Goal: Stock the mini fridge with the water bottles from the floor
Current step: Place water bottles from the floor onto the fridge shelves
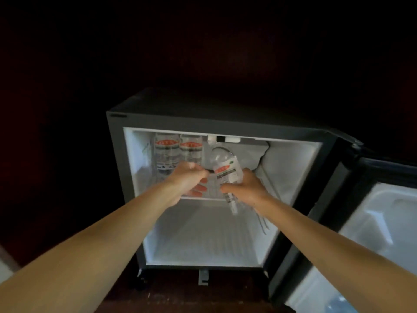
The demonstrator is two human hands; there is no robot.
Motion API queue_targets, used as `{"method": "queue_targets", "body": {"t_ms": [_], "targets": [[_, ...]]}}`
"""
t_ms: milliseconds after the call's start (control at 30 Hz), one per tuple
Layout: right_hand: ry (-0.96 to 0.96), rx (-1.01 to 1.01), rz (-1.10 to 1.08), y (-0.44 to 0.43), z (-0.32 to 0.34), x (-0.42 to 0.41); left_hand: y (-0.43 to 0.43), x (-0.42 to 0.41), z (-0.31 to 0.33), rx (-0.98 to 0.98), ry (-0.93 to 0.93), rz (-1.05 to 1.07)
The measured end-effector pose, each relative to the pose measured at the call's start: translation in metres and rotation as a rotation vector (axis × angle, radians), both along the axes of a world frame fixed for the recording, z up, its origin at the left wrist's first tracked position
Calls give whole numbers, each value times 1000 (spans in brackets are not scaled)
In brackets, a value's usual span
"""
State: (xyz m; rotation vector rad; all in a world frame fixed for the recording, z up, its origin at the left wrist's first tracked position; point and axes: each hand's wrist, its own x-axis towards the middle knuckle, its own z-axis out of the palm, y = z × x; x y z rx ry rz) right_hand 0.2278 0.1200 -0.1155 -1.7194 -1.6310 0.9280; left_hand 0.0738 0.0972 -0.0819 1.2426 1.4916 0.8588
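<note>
Clear bottle (pixel 225 168) gripped by right hand (pixel 247 188) — left hand (pixel 188 180) curled, empty.

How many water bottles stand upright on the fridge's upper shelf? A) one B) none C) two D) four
C: the first bottle and second bottle stand side by side at the left of the upper shelf; the right hand holds the third bottle tilted.

inside the mini fridge (pixel 117 154), two upright bottles (pixel 167 152) block the upper shelf (pixel 212 187) at left; its right side and the lower compartment (pixel 203 236) are open.
</note>
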Motion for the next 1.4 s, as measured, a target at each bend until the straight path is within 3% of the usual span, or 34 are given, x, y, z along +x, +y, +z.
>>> {"method": "queue_targets", "body": {"t_ms": [167,733,1067,1400], "targets": [[61,41,-7,32,-1,-5,22,-16,-10,80,145,42],[628,169,-52,84,-33,-54,50,-23,-34,262,438,79],[331,281,59,78,-45,-50,46,-20,-35,246,385,73],[-145,57,15,-11,6,-12,-24,11,4,242,324,56]]}}
